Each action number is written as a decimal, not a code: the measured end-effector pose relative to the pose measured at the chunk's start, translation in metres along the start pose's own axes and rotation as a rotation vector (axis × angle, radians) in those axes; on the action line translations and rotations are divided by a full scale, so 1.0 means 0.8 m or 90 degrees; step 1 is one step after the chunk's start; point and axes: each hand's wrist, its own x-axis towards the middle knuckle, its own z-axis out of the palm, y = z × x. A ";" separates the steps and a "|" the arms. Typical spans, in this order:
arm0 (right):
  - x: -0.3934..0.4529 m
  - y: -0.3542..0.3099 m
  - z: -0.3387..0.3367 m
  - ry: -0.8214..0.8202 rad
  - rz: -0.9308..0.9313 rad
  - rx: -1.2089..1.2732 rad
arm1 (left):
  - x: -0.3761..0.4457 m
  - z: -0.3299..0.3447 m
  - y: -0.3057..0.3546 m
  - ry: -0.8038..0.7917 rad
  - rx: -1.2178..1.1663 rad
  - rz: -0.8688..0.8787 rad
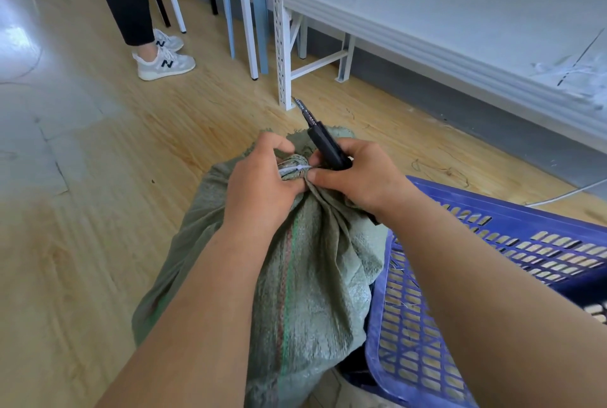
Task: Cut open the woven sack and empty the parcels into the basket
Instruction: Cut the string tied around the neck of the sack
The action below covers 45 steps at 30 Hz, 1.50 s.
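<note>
Head view shows one green woven sack (312,263) standing upright on the wooden floor (98,210), its long axis vertical and its bunched neck pointing up, bound by one white tie (295,170). Just right of the sack sits one blue perforated basket (460,276). The left hand (259,187) pinches the neck; the right hand (358,177) has its grip closed on one black cutter (325,141), tip angled up and away.

Both forearms bare, no sleeves in view; left hand (259,184) & right hand (358,177) ungloved, no rings/watch.
</note>
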 end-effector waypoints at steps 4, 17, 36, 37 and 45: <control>0.006 -0.003 0.000 -0.035 0.004 -0.033 | -0.003 -0.002 0.002 -0.015 0.001 0.023; -0.005 0.022 0.008 0.052 0.061 0.131 | -0.003 -0.011 0.001 -0.135 0.020 0.085; -0.065 -0.006 0.017 0.099 0.140 0.036 | -0.006 0.009 -0.004 0.033 0.068 0.041; -0.066 -0.006 0.018 0.093 0.132 0.005 | -0.006 0.009 -0.003 0.029 0.077 0.047; -0.070 -0.008 0.028 0.063 0.106 -0.161 | -0.004 0.014 -0.007 0.034 0.070 0.040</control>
